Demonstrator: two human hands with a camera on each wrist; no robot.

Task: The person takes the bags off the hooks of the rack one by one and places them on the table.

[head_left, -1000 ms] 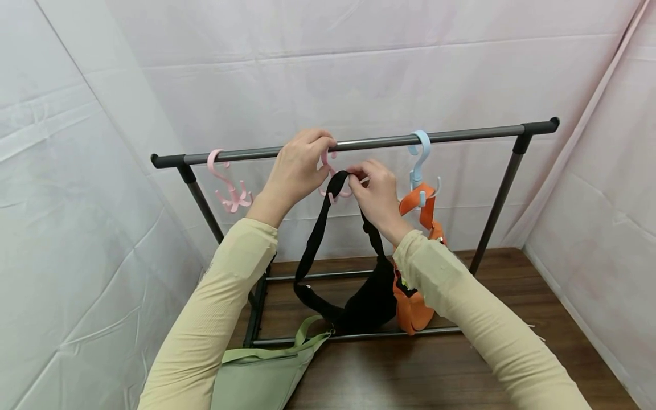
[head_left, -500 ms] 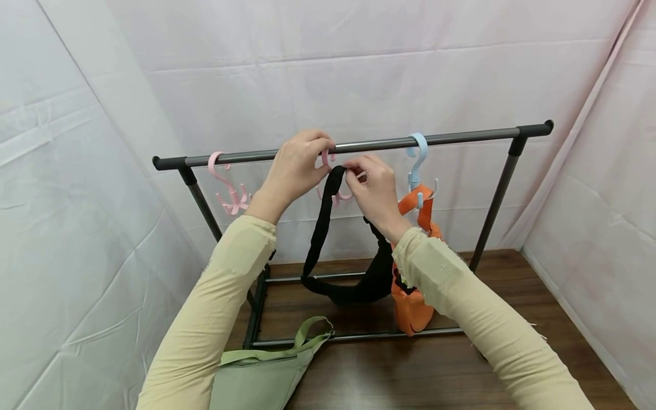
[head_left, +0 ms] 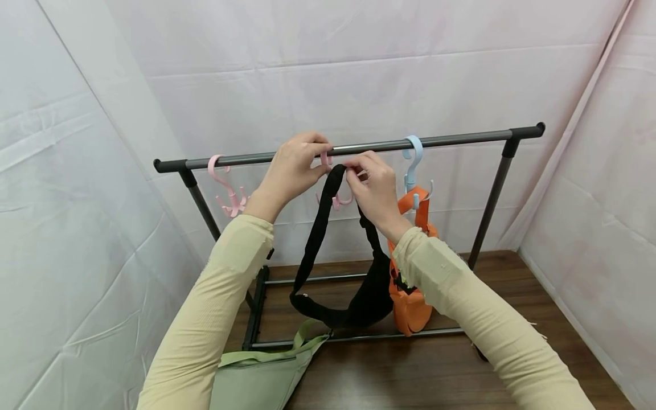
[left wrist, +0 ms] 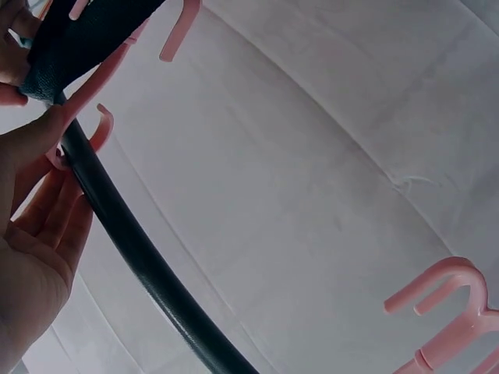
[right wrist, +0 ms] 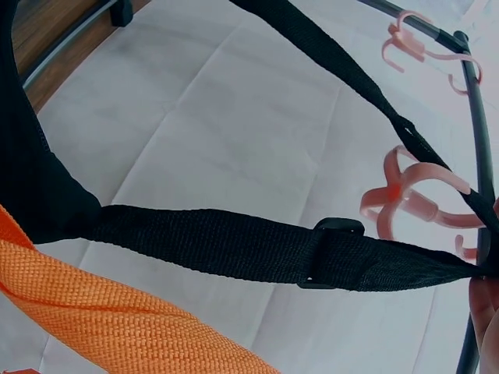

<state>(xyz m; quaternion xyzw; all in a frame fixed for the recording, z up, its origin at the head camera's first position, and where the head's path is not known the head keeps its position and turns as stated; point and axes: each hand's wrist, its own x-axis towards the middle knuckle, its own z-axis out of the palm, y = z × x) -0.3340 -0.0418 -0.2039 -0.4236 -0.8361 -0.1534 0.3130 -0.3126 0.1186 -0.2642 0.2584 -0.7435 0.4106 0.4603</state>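
Up at the rail, my left hand (head_left: 294, 168) pinches the upper part of a pink multi-prong hook (head_left: 342, 200) between thumb and fingers. In the left wrist view the thumb lies on the hook's stem (left wrist: 97, 78), with the fingers behind the rail (left wrist: 148, 265). Just to the right, my right hand (head_left: 376, 185) pinches the top of a black strap (head_left: 318, 233) between thumb and fingertips, close beside the hook's stem. Below hangs the black bag (head_left: 371, 296) on this strap. A buckle (right wrist: 335, 253) shows on the strap in the right wrist view, and the hook's prongs (right wrist: 394, 191) sit inside the strap's loop.
An orange bag (head_left: 412, 313) hangs from a light blue hook (head_left: 414, 165) right of my right hand. Another pink hook (head_left: 233, 199) hangs at the rail's left. A light green bag (head_left: 256, 381) lies at lower front. White cloth walls (head_left: 359, 97) surround the rack.
My right hand has raised the strap's top slightly beside the hook's stem. The black bag swung up, then dropped lower again. My left hand keeps its grip on the pink hook.
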